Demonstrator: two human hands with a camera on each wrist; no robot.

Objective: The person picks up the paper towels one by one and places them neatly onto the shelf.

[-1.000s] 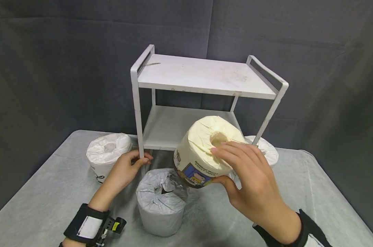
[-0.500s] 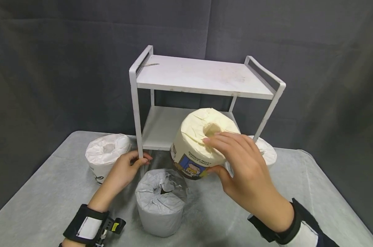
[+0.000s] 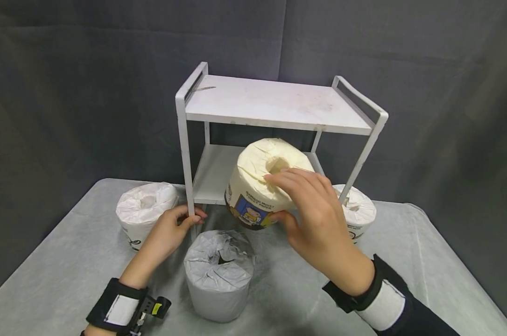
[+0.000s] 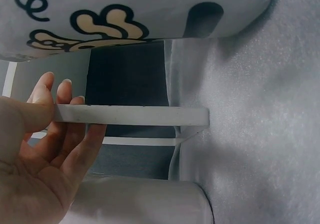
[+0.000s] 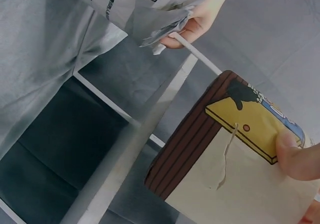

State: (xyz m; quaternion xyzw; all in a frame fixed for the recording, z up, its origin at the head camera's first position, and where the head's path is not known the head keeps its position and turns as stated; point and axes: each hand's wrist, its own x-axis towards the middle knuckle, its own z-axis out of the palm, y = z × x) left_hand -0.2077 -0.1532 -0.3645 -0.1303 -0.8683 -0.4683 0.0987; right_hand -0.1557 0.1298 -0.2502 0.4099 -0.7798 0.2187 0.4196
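Observation:
My right hand (image 3: 316, 219) grips a cream toilet paper roll (image 3: 253, 177) with a printed cartoon wrapper, thumb on its side and fingers at the core hole. The roll is held tilted in the air before the lower shelf (image 3: 213, 175) of a white two-tier rack (image 3: 278, 100). In the right wrist view the thumb presses the wrapper (image 5: 245, 164). My left hand (image 3: 169, 228) holds the rack's front left leg (image 4: 130, 115), thumb on one side and fingers on the other, as the left wrist view shows.
A white-wrapped roll (image 3: 144, 205) stands left of the rack, beside my left hand. Another wrapped roll (image 3: 220, 280) stands in front, and a third (image 3: 360, 210) is behind the right leg. A grey cloth covers the table (image 3: 68, 261); dark fabric (image 3: 110, 93) hangs behind.
My right hand has carried the cream roll to the left and upward, toward the lower shelf, uncovering more of the roll at the right. The left hand keeps its hold on the leg.

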